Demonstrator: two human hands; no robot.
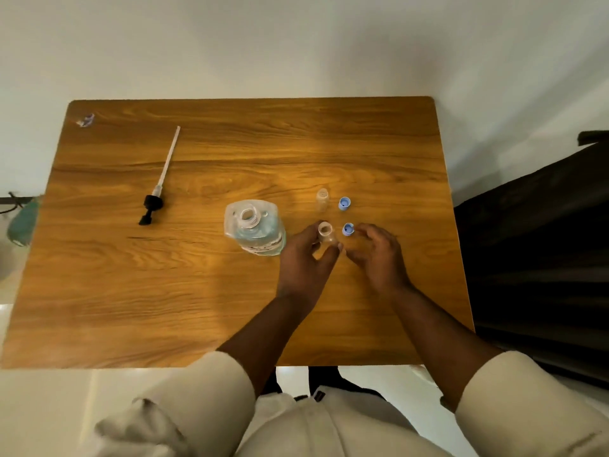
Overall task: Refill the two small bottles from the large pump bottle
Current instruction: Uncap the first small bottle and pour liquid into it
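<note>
One wooden table (197, 291) carries everything, and on it I count one large bottle (254, 227), one pump head with its long dip tube (160, 183), two small bottles and two blue caps. My large bottle stands near the table's middle, its neck open, with clear liquid in it as far as I can tell; the pump lies flat well apart from it at about ten o'clock. My left hand (304, 258) curls round the nearer small bottle (326, 233), thumb and fingertips pinching its clear body just at three o'clock of the large bottle; its mouth is open and it looks empty to me. My right hand (379, 255) hangs relaxed with loosely bent fingers, holding nothing, its tips just beside the nearer blue cap (348, 229), which sits on the wood. At twelve o'clock from my held bottle stands the second small bottle (322, 200), also uncapped, with the other blue cap (344, 203) just at its three o'clock. A tiny clear scrap (85, 120) lies at the far left corner; I cannot tell what it is. I judge the uncapping done and pouring not begun. Next I need to steady this narrow mouth while tipping the heavy bottle slowly, since spilling seems likely.
</note>
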